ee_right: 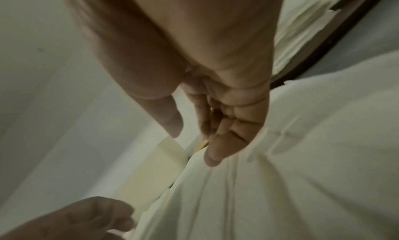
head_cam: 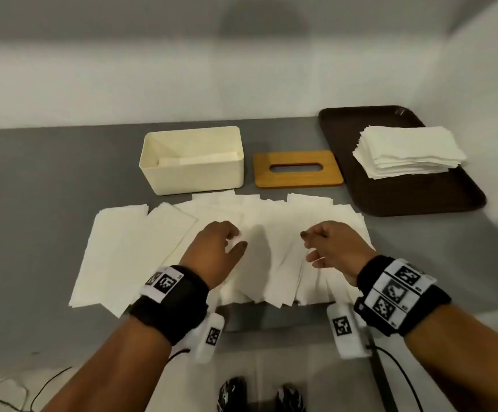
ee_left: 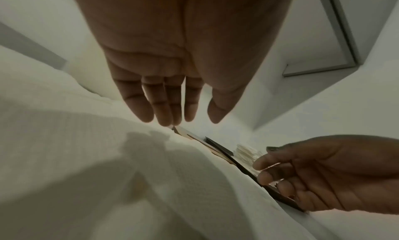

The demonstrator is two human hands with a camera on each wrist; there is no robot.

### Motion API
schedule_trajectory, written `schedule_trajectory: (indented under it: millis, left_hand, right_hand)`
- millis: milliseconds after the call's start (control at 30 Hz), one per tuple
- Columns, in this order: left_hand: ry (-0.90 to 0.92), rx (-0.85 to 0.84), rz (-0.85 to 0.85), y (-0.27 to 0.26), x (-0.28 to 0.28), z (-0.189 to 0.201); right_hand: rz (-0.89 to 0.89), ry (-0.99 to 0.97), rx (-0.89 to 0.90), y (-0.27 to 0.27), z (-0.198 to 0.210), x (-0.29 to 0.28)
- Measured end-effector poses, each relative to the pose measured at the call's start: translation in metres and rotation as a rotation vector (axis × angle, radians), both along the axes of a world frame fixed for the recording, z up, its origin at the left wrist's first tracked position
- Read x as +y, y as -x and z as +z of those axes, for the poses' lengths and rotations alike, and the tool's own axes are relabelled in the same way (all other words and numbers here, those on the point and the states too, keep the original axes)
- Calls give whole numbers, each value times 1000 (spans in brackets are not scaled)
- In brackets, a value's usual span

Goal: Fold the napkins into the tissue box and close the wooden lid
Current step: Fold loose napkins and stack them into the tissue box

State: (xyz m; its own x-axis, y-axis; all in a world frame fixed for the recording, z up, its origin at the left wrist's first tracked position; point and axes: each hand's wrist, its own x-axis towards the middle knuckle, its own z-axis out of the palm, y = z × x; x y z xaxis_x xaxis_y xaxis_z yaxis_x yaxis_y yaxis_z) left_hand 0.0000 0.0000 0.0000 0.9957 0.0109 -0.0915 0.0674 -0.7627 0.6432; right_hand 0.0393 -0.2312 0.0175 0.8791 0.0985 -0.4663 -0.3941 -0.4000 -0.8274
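Your left hand (head_cam: pixel 218 251) and right hand (head_cam: pixel 334 248) both hover over the row of overlapping napkins (head_cam: pixel 123 251) spread along the near edge of the grey table (head_cam: pixel 34 179). The row runs left to right beneath both hands, and neither hand grasps a sheet.

The tissue box (head_cam: pixel 193 173) stands beyond the row, ahead of your left hand, open at the top with a few folded napkins visible inside. The wooden lid (head_cam: pixel 298 178) lies flat on the table just right of the box, apart from it, slot facing up. Farther right, a stack of napkins (head_cam: pixel 408 151) sits on a dark tray (head_cam: pixel 420 200).

The head view gives the full layout. The left wrist view shows what it does not: your left fingers (ee_left: pixel 159 107) are extended, close together, tips just above or touching the paper; I cannot tell which. It also shows your right hand (ee_left: pixel 323 173) from the side, fingers loosely bent, empty. The right wrist view, somewhat blurred, shows your right fingers (ee_right: pixel 226 132) pointing down toward the napkins (ee_right: pixel 302 175), thumb apart, with the box wall (ee_right: pixel 151 172) beyond.

Both hands are released and relaxed. Both forearms reach forward from the near table edge, wrists raised, palms facing down, each wrist carrying a black band (head_cam: pixel 167 301) with printed markers.
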Motion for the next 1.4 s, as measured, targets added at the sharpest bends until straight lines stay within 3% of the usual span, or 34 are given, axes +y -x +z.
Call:
schedule_trajectory:
  millis: [133, 333, 567, 700, 833, 1067, 1400]
  left_hand:
    - [-129, 64, 37, -22, -14, -6]
    - [-237, 163, 66, -38, -27, -13]
    - [37, 152, 94, -48, -20, -20]
    - [158, 54, 74, -44, -8, -13]
    - [218, 14, 64, -36, 9, -8]
    - [384, -37, 99, -23, 34, -12]
    - [619, 0, 150, -24, 64, -8]
  right_hand:
    - [-158, -184, 184, 3, -7, 15]
    - [-274, -162, 215, 1, -13, 32]
    - [-276, -67, 118, 1, -14, 40]
    - [-278, 194, -96, 4, -24, 19]
    - [-222, 420, -111, 6, -29, 12]
    - [-252, 400, -134, 2, -32, 30]
    - [-322, 351, -310, 9, -26, 31]
